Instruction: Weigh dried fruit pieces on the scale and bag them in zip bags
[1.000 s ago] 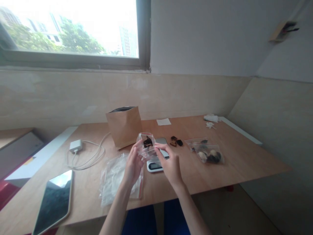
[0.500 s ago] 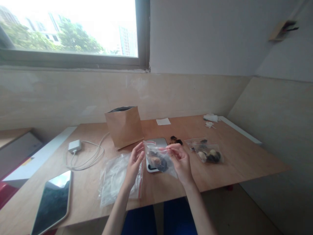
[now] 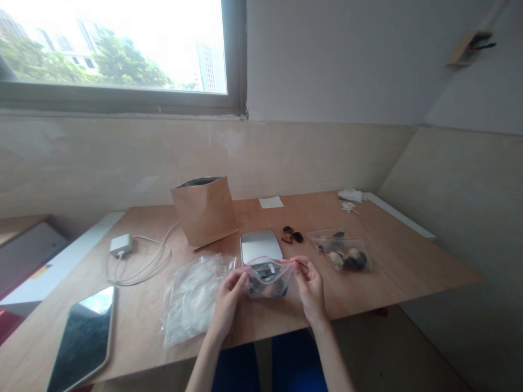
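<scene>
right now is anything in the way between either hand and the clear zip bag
Nothing visible does: the left hand and right hand hold the clear zip bag at opposite sides of its opening. The scale lies beyond the bag, not between.

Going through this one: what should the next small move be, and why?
Probably the right hand should pinch the clear bag's red-edged mouth together at its end, while the left hand steadies the other: the mouth gapes between them, each hand grips one end, and dark contents show through the plastic.
</scene>
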`<act>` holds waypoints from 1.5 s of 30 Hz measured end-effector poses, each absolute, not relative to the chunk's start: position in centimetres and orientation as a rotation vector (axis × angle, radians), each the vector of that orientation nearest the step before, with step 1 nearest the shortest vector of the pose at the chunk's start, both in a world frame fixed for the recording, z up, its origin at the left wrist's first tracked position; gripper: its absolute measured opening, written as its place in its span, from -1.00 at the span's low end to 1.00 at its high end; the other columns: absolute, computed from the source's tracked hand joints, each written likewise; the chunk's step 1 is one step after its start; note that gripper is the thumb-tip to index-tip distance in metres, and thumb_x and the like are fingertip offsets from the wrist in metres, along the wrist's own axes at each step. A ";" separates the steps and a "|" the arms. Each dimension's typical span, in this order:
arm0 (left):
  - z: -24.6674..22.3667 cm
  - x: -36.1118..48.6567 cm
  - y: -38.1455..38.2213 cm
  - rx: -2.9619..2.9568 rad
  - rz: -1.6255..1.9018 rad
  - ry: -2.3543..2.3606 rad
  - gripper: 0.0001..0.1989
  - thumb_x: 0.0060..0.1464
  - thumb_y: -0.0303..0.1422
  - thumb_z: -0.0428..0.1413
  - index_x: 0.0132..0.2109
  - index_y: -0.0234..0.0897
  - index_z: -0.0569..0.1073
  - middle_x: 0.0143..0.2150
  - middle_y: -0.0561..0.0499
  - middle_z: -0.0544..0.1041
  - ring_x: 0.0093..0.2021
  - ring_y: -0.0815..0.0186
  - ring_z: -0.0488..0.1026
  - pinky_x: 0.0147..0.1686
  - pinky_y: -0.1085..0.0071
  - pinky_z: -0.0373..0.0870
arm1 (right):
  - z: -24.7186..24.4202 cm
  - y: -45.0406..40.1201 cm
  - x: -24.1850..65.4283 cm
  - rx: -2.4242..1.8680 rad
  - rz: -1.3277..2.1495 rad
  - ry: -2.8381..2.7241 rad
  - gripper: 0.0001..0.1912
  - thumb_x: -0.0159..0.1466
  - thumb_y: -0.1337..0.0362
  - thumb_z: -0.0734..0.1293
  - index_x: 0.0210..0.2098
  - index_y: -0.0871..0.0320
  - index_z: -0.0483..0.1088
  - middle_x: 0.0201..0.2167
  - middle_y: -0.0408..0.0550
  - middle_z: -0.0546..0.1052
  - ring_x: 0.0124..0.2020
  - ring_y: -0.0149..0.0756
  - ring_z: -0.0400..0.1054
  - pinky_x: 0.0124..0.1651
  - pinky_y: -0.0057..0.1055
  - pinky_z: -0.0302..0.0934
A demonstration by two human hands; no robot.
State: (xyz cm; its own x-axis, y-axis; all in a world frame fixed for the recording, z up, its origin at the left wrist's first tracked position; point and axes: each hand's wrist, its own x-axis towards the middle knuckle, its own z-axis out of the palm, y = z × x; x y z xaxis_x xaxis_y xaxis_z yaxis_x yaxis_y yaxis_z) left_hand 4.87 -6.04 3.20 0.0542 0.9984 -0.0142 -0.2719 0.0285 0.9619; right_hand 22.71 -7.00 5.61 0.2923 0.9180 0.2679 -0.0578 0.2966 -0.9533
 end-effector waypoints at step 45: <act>2.0 4.1 -5.9 1.150 1.408 1.271 -0.69 0.08 -0.10 -0.02 -0.31 -0.27 0.39 -0.42 0.04 0.39 -0.31 0.31 0.33 -0.31 0.48 0.21 | 1.6 -5.9 21.6 -1.290 0.879 -0.873 -0.58 0.08 -0.09 0.29 -0.39 0.18 0.34 -0.60 -0.21 0.34 -0.73 -0.50 0.13 -0.74 -0.58 -0.03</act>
State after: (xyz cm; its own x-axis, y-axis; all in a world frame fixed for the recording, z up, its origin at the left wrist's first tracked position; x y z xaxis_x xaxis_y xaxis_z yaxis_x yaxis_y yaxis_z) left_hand 4.11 -5.85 1.99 -0.1722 0.9825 0.0707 -0.0296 -0.0770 0.9966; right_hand 21.60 -5.95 1.64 0.4168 0.9079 0.0454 -0.0518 0.0735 -0.9959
